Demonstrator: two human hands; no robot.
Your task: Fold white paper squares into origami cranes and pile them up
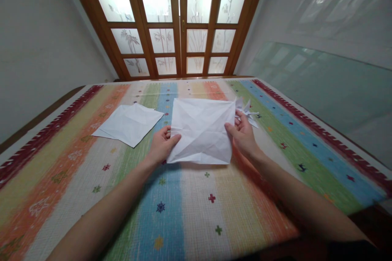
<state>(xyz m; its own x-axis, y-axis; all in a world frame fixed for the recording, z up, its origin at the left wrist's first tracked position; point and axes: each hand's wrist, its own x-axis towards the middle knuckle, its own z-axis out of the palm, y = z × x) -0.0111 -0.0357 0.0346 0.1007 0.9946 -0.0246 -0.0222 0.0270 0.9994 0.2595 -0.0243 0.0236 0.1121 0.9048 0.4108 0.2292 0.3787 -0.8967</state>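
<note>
A creased white square sheet of paper (200, 130) is held up slightly above a striped tablecloth (190, 208). My left hand (162, 144) pinches its left edge, thumb on top. On the opposite edge my right hand (243, 134) grips the sheet with its thumb on top of the paper. Both hands are closed on the sheet. Just behind my right hand lies a small folded white paper figure (247, 110).
A small stack of flat white paper sheets (128, 124) lies to the left on the cloth. Wooden doors with frosted glass panes (180, 20) stand beyond the table's far edge. Walls close in on both sides.
</note>
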